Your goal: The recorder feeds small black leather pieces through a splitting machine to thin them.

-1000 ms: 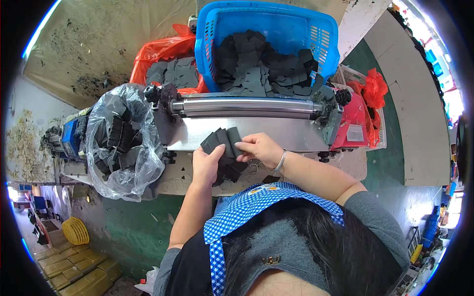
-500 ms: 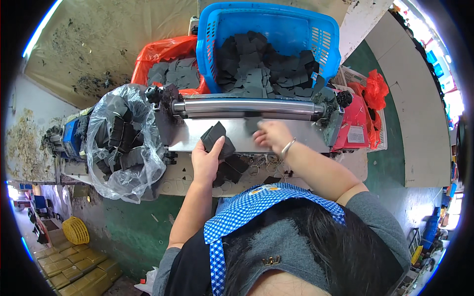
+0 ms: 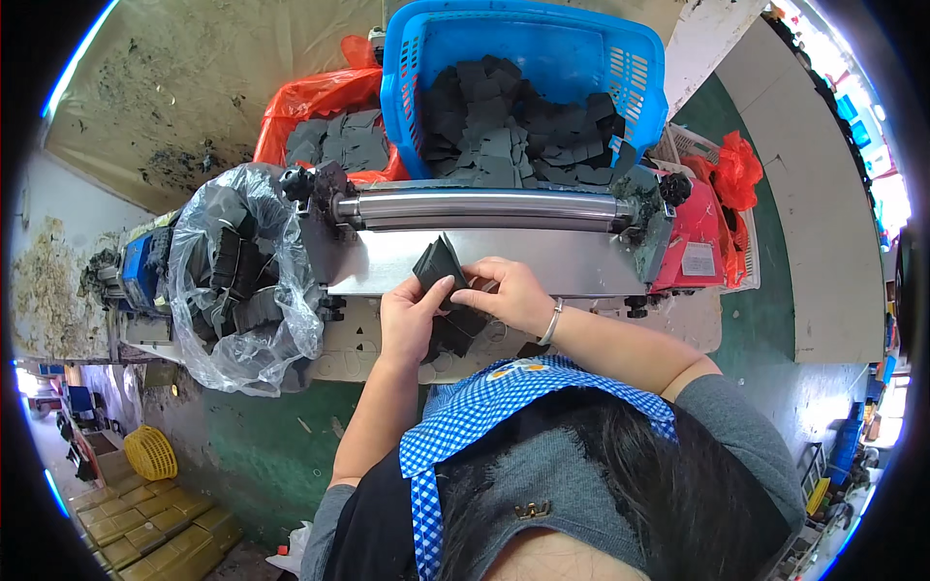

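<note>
A small stack of black sheet pieces (image 3: 438, 262) is gripped in my left hand (image 3: 408, 315), in front of the metal feed plate. My right hand (image 3: 509, 295) meets the stack from the right, its thumb and fingers closed on the stack's right edge. The pieces fan slightly apart at the top. Below my hands, more loose black pieces (image 3: 455, 334) lie on the work surface, partly hidden. Just beyond, the machine's steel roller (image 3: 484, 209) runs left to right above the flat metal plate (image 3: 581, 267).
Behind the roller stands a blue basket (image 3: 523, 27) heaped with black pieces, beside a red bag (image 3: 291, 108) of similar pieces. At left, a clear plastic bag (image 3: 286, 363) holds bundles. The machine's red end housing (image 3: 693, 232) and a white crate (image 3: 751, 276) are at right.
My right hand has come back left from the roller, where a black piece lay under its fingers, to the stack in my left hand. That piece no longer shows at the roller.
</note>
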{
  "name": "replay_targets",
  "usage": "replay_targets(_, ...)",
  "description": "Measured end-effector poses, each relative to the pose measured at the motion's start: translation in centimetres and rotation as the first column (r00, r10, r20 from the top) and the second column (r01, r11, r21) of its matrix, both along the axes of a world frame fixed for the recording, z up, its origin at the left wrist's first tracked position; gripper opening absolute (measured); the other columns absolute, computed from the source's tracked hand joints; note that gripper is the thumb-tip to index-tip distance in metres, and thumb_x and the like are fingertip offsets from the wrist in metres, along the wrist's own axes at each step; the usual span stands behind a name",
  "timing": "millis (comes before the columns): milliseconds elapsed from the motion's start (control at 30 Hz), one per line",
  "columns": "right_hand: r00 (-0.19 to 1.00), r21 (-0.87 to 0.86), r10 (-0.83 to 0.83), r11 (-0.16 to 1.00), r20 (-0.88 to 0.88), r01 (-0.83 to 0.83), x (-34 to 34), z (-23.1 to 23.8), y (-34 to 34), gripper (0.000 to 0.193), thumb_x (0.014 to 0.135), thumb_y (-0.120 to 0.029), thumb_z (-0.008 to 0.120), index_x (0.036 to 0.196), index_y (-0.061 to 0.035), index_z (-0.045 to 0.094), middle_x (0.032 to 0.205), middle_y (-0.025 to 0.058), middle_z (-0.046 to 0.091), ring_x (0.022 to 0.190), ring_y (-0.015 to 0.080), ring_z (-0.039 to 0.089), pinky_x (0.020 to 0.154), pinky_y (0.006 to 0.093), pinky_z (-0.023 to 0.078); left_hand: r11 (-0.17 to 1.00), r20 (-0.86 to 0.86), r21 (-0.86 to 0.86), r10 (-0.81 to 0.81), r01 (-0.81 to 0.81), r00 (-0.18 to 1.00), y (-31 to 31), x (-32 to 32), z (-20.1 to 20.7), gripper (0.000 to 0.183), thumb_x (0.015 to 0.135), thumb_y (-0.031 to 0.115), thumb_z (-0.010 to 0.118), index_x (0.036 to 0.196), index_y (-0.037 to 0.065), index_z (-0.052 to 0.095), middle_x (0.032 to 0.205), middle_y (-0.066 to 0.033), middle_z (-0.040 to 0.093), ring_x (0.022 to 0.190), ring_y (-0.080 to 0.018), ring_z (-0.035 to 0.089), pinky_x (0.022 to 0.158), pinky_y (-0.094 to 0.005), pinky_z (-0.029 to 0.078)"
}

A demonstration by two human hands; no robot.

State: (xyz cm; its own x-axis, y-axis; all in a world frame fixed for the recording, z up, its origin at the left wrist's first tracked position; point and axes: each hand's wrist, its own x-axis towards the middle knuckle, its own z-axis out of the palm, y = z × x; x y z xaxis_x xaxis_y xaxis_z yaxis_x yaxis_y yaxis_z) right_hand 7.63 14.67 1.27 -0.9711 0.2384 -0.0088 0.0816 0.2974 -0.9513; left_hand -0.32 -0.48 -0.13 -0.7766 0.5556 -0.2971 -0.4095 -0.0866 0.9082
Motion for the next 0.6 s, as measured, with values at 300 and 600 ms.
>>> replay_targets(300,0.749,-0.547,-0.260,0.546,0.609,0.634,-1.6,-3.2,5.6,0.030,0.092,-0.027,0.053,0.083,0.0006,0.058,0.075,0.0098,0.063,0.054,0.0116,0.057,0.047,0.0227,0.045,0.941,-0.292,-0.286,0.094,-0.181,0.952,-0.3,-0.2,1.7,0.017,0.083,0.017,0.067,0.086,0.001,0.065,0.070,-0.0013,0.062,0.053,-0.0042,0.052,0.043,-0.0186,0.042)
replay_targets(600,0.978,-0.261,0.070,0.965,0.195,-0.017,-0.6,-0.9,0.3,0.022,0.089,-0.018,0.056,0.091,0.0026,0.065,0.079,0.0064,0.065,0.069,0.0086,0.059,0.064,0.0223,0.049,0.992,-0.022,-0.109,0.064,-0.066,0.998,0.7,0.4,0.8,0.019,0.083,0.019,0.067,0.083,0.001,0.064,0.066,-0.0007,0.061,0.047,-0.0038,0.050,0.043,-0.0167,0.040)
